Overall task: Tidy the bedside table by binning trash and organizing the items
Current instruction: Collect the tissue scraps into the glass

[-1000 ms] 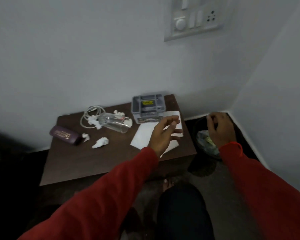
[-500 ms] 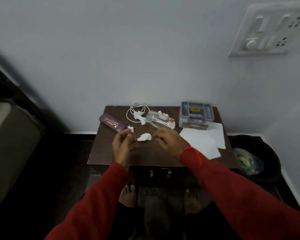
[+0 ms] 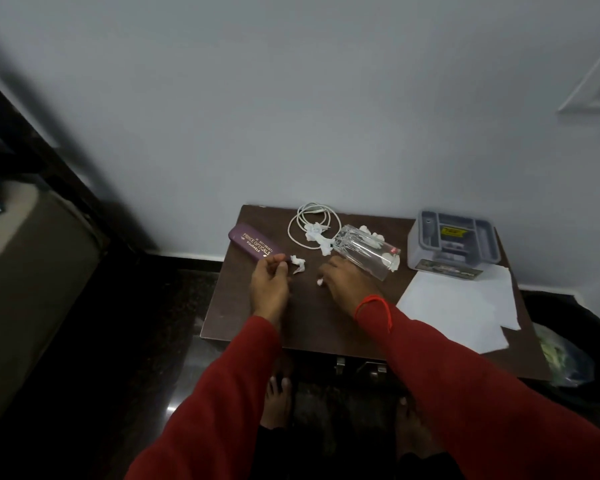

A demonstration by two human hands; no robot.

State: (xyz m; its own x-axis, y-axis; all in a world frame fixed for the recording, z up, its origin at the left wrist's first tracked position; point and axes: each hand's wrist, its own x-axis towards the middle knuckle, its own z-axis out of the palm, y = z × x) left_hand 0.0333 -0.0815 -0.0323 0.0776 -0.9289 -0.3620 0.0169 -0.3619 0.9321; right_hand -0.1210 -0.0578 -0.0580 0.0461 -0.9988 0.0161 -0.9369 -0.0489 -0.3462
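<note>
Only the head cam here, looking down on a dark brown wood bedside table (image 3: pixel 257 327) with a smooth matte top. The left hand (image 3: pixel 269 285) hovers with fingers loosely curled, tips right by a small crumpled white tissue scrap (image 3: pixel 298 263), not clearly pinching it. The right hand (image 3: pixel 347 284) is curled over another tissue wad (image 3: pixel 320 281), which peeks out under the fingers. The hands sit apart.

Behind them:
- a purple oblong glasses case (image 3: pixel 253 246) with gold lettering
- a looped white cable (image 3: pixel 309 221)
- a clear ribbed glass (image 3: pixel 368 251) lying on its side with more crumpled tissue around it
- a grey plastic organizer tray (image 3: pixel 454 237)
- flat white paper sheets (image 3: pixel 465 303)

A round black bin (image 3: pixel 575 341) sits on the floor to the right.
</note>
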